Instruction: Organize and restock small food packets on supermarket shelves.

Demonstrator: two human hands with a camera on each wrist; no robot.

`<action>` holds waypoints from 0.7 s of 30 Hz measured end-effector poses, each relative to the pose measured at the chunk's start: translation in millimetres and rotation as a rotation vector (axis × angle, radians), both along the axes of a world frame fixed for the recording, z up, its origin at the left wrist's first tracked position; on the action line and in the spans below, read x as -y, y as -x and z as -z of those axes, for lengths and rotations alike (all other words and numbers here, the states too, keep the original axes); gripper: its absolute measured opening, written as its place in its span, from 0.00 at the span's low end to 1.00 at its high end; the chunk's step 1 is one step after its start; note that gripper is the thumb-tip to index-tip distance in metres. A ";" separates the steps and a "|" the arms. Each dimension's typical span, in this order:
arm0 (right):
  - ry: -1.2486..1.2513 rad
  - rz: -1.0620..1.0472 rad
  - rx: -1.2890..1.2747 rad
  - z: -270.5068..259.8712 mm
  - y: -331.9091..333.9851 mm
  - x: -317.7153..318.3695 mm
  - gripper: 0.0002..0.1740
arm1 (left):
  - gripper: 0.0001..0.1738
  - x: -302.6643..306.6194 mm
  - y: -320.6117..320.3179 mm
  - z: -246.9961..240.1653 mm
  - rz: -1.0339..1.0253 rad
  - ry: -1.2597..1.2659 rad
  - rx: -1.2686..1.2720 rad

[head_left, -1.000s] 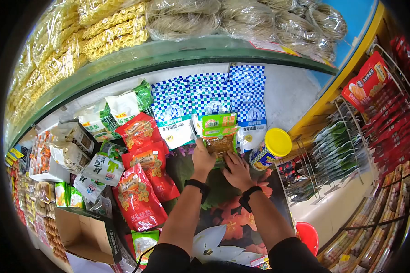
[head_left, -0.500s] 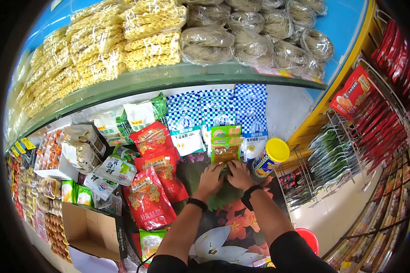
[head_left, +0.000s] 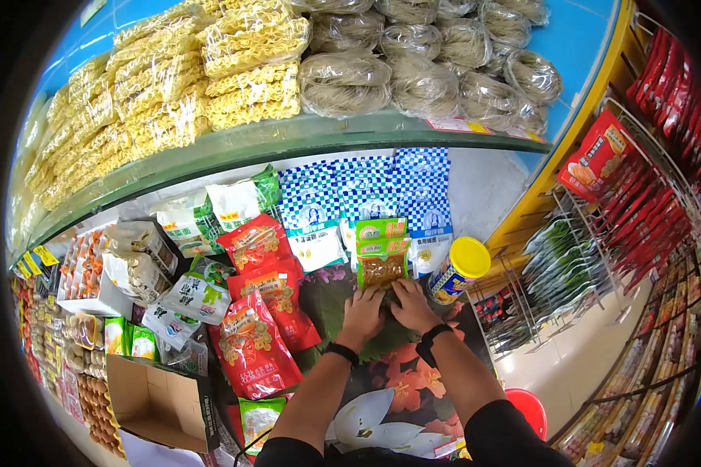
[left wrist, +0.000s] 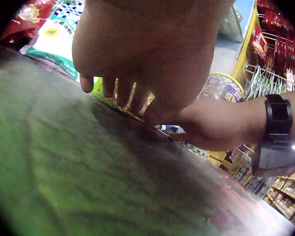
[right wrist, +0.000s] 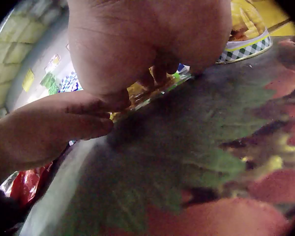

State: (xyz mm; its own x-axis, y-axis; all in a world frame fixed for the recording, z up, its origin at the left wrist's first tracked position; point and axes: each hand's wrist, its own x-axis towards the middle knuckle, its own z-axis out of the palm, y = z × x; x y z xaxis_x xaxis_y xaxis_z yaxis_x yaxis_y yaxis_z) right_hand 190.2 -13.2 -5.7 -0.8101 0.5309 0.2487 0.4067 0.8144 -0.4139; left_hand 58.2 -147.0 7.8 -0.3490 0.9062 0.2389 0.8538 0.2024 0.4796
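Left hand (head_left: 362, 313): leaving green packet's (head_left: 383, 270) eight o'clock, joining right hand (head_left: 414, 308) at six; both pressing uncurled, seemingly squaring it.

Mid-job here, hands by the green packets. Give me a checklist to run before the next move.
1. Left hand at the near edge of the green packets: ok.
2. Right hand at that same edge, beside the left: ok.
3. Fingers pinching the packets rather than just touching them: cannot tell; the hands hide much of the contact.
4. Packets clear of the middle checkered bag: not ok; in the head view they cover its lower part.
5. Yellow-lidded can upright and apart from the packets: ok.
6. Red bags out of the left hand's way: ok, a gap shows between them.
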 end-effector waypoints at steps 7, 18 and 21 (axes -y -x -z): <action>-0.031 0.040 0.006 -2.3 -4.0 7.5 0.32 | 0.31 -0.6 -0.7 11.5 0.019 0.056 0.011; -0.003 -0.002 -0.087 -21.0 -24.8 29.0 0.34 | 0.31 26.8 -14.8 -15.8 0.059 0.027 0.014; 0.032 -0.068 -0.173 -38.8 -51.2 39.8 0.34 | 0.31 53.6 -17.3 -28.7 0.075 0.053 0.044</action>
State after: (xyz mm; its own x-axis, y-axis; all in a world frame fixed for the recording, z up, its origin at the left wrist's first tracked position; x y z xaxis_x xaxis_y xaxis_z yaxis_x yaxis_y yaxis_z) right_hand 241.4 -53.0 33.1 -0.7909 0.4866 0.3712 0.2720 0.8228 -0.4991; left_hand 75.5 -200.6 36.5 -0.2892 0.9409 0.1763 0.8459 0.1650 0.5072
